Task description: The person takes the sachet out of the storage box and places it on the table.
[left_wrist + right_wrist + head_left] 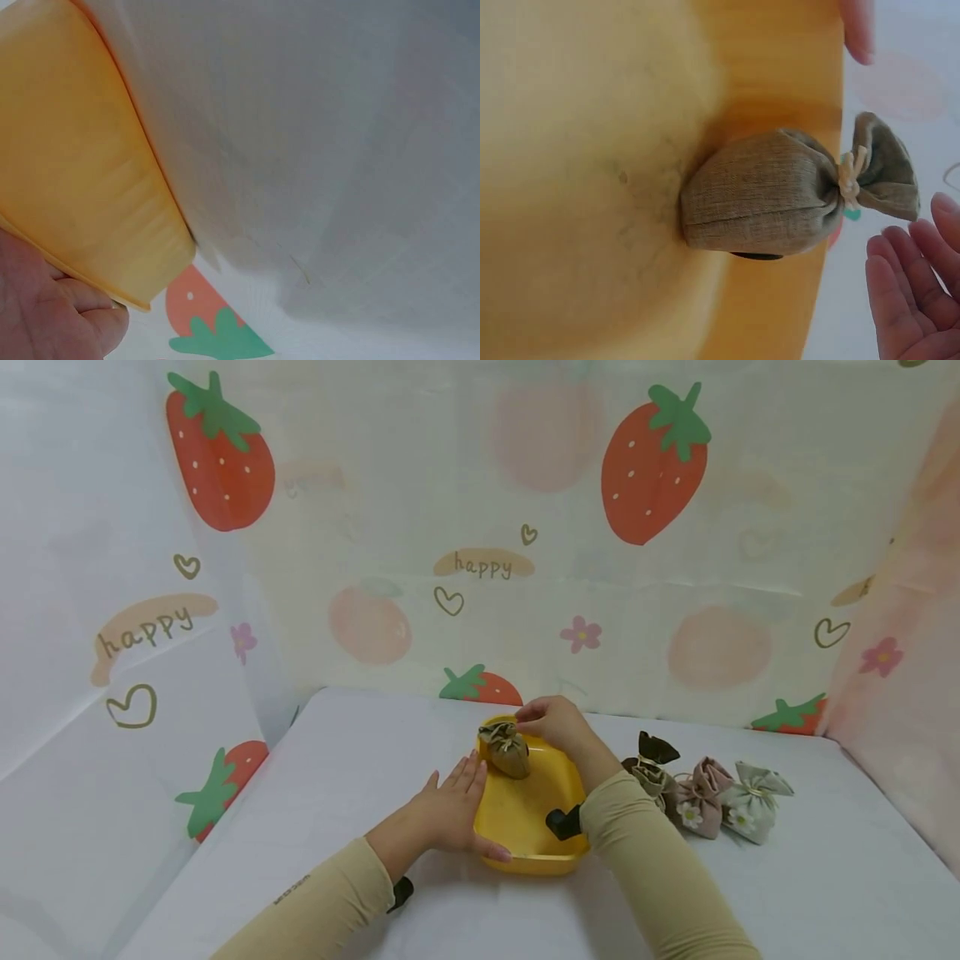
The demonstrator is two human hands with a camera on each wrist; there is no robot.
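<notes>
A small olive-brown cloth pouch (510, 755), its neck tied with cord, stands at the far left corner inside a yellow tray (517, 822). My right hand (558, 727) is over the tray's far rim, close beside the pouch's gathered top. In the right wrist view the fingers (907, 292) are apart from the pouch (765, 195) and hold nothing. My left hand (453, 810) rests against the tray's left side with straight fingers, the thumb at the near left corner. The left wrist view shows part of this hand (52, 307) at the tray's rim (82, 289).
To the tray's right, partly behind my right sleeve, stand a dark brown-topped pouch (657, 749), an olive pouch (654, 783), a pink pouch (702, 797) and a pale green pouch (754, 802). A strawberry-printed curtain (480, 635) stands behind the white table (360, 752).
</notes>
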